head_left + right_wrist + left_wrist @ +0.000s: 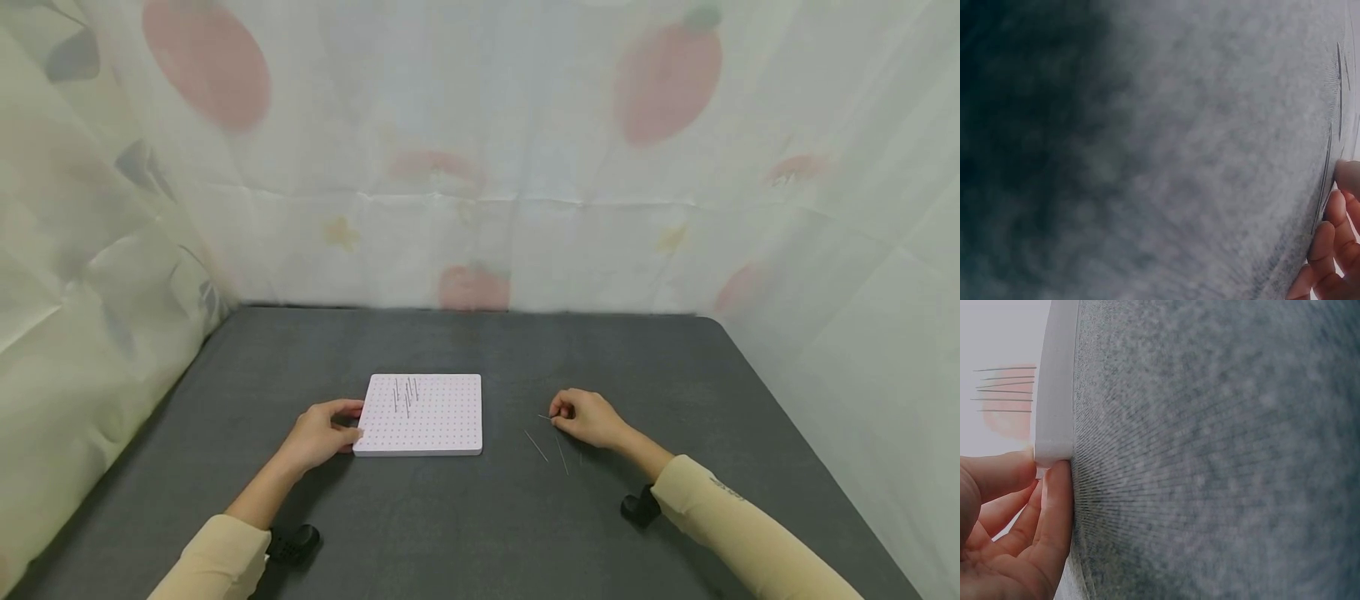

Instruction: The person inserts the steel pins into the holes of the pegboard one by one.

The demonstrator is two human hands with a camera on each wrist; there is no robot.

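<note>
A white board with a grid of small holes (442, 421) lies on the dark table, several thin metal pins (408, 405) standing upright toward its back left. At the board's left edge, my left hand (318, 433) grips it between thumb and fingers; the left wrist view shows the thumb (1004, 475) against the board's edge (1055, 394). To the right of the board, my right hand (588, 417) pinches a thin metal pin (544, 416) close to the table. Other loose pins (536, 446) lie beside and below that hand. The right wrist view shows my right fingers (1322, 240) only partly.
A dark grey cloth-like surface covers the table (480, 525). Patterned white curtains (480, 167) hang behind and on both sides. A black wrist device (294, 544) sits under the left cuff and another (640, 507) under the right cuff.
</note>
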